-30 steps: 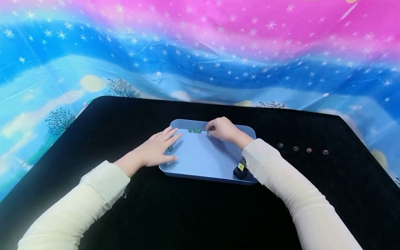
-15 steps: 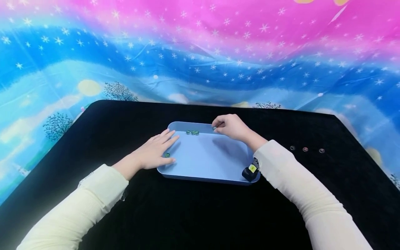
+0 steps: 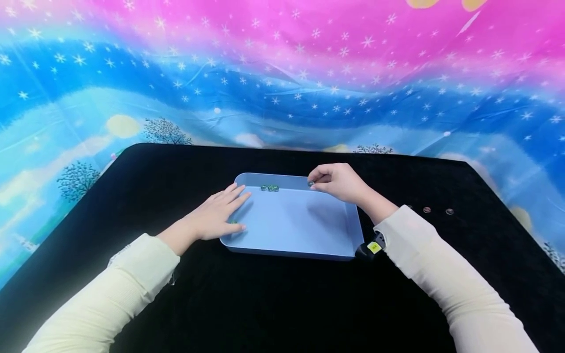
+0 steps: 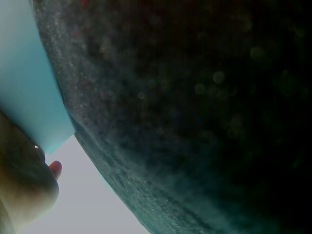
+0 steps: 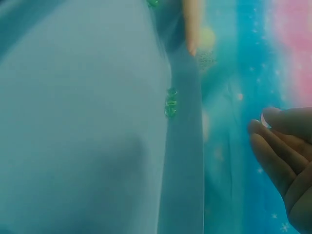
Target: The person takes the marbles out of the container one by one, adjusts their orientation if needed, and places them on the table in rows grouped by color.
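My right hand pinches a small clear glass pebble between thumb and fingertips, over the back wall of a blue tray. In the right wrist view the pebble shows as a thin bright rim at the fingertips. Several green glass pebbles lie in a short row along the tray's back wall. The left hand rests with fingers spread over the tray's left rim. Another green pebble is partly hidden beneath it.
On the black table, right of the tray, lie several more small glass pebbles, one partly hidden by the right sleeve. A black wrist camera hangs beside the tray's front right corner. A patterned cloth hangs behind the table.
My right hand, holding the clear pebble, has moved right along the tray's back wall, away from the green row. The left hand has stayed at the left rim.
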Action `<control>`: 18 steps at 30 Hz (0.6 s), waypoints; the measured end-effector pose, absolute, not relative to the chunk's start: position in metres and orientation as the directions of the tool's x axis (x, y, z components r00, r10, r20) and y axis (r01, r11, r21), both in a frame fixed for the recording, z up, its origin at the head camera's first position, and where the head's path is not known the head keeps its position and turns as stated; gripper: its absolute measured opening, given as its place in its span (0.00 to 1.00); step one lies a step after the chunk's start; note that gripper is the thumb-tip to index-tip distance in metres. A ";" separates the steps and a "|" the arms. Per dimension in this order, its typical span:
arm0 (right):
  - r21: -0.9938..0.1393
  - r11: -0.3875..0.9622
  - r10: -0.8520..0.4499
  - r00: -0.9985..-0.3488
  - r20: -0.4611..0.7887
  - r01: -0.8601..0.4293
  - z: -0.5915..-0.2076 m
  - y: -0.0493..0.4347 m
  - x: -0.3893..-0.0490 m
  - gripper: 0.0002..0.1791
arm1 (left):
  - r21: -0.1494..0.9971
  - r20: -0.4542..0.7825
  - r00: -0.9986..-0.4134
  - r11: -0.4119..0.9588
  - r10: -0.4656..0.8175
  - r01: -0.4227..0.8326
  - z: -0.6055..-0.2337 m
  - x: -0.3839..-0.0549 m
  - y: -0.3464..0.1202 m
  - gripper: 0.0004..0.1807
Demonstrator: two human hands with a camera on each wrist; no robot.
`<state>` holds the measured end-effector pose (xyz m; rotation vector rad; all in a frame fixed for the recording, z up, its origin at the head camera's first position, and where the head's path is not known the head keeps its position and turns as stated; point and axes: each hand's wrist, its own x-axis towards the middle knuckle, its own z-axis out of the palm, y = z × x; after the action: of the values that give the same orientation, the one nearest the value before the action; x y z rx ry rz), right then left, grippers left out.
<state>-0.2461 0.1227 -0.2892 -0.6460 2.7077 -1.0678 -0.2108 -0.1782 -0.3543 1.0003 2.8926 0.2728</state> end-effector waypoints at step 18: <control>-0.709 0.635 -0.351 -0.932 0.088 -0.307 -0.289 0.182 -0.213 0.13 | 0.182 -0.017 -0.787 0.776 0.617 0.604 -0.355 -0.210 -0.178 0.41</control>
<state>-0.2129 0.1821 -0.2894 -0.5611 2.7885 -1.1918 -0.2103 -0.1784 -0.3554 0.9943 2.8889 0.2563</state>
